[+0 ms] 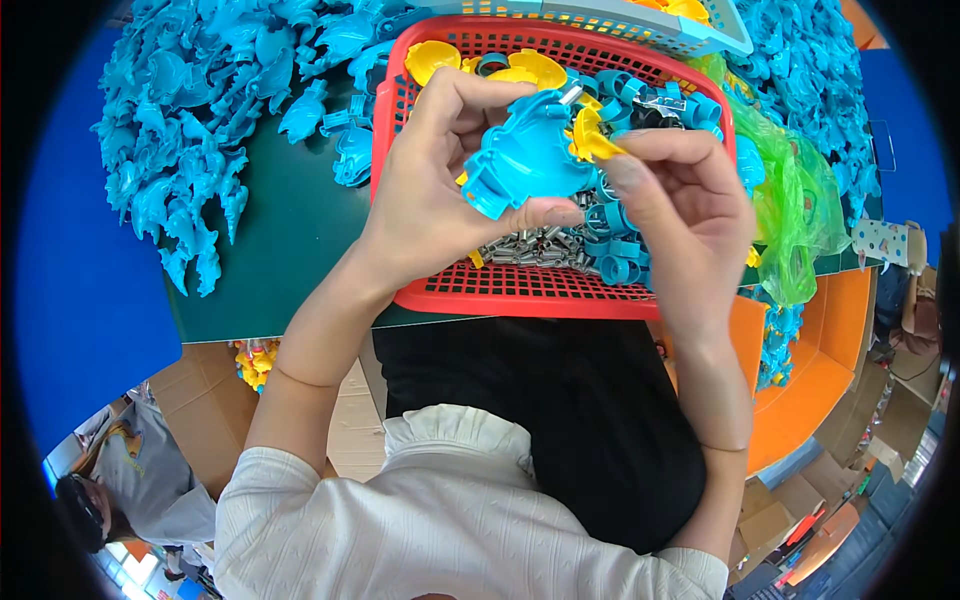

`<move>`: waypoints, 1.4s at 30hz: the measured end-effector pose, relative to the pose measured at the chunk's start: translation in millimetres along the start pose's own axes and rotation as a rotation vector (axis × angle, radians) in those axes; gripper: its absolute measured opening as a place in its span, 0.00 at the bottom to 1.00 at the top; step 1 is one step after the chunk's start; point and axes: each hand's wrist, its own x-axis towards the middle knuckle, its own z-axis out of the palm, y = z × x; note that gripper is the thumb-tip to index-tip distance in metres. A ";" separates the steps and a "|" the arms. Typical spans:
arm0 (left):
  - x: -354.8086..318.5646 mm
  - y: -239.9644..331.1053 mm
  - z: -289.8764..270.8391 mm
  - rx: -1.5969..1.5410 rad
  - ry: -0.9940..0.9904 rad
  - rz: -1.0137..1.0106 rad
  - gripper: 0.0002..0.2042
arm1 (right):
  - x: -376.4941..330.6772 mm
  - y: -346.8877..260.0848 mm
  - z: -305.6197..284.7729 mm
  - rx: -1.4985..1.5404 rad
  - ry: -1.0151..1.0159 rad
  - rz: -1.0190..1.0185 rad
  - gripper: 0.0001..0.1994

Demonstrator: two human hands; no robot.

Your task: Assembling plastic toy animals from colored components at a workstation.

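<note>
My left hand (pixel 440 190) grips a blue curved plastic shell (pixel 533 152) between thumb and fingers, tilted over a red basket (pixel 510 300). A short metal pin (pixel 570 95) shows at the shell's top edge. In my right hand (pixel 685 190), thumb and forefinger pinch a small yellow plastic piece (pixel 592 134) against the shell's right edge; whether the two are joined I cannot tell. Inside the basket lie yellow shells (pixel 432 60), blue ring-shaped parts (pixel 622 262) and a heap of small metal pins (pixel 545 250).
Large heaps of blue plastic parts (pixel 190 110) cover the green table (pixel 290 240) at left and far right. Behind stands a light blue basket (pixel 600 25). A green plastic bag (pixel 800 200) lies right of the red basket. An orange bin (pixel 810 350) sits lower right; another person (pixel 150 465) is at lower left.
</note>
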 end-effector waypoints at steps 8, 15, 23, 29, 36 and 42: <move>-3.0 -1.4 0.4 0.057 0.000 0.102 0.34 | 2.2 22.4 13.2 -0.227 0.007 -0.382 0.05; -3.0 -0.4 1.0 0.078 0.005 0.150 0.34 | 2.0 19.1 12.3 -0.295 0.039 -0.466 0.06; -5.5 -5.2 1.3 0.058 0.009 0.209 0.35 | 5.1 18.0 10.8 -0.349 0.034 -0.515 0.06; -5.2 -4.6 0.4 0.044 0.008 0.250 0.34 | 6.5 12.8 -1.1 -0.236 -0.127 -0.344 0.04; -2.4 -5.0 -2.2 0.042 -0.068 0.320 0.35 | 0.3 0.1 2.0 0.137 -0.170 0.133 0.09; 1.6 1.9 -5.5 -0.010 -0.059 0.223 0.32 | 3.6 -4.4 -1.1 0.083 -0.191 0.131 0.08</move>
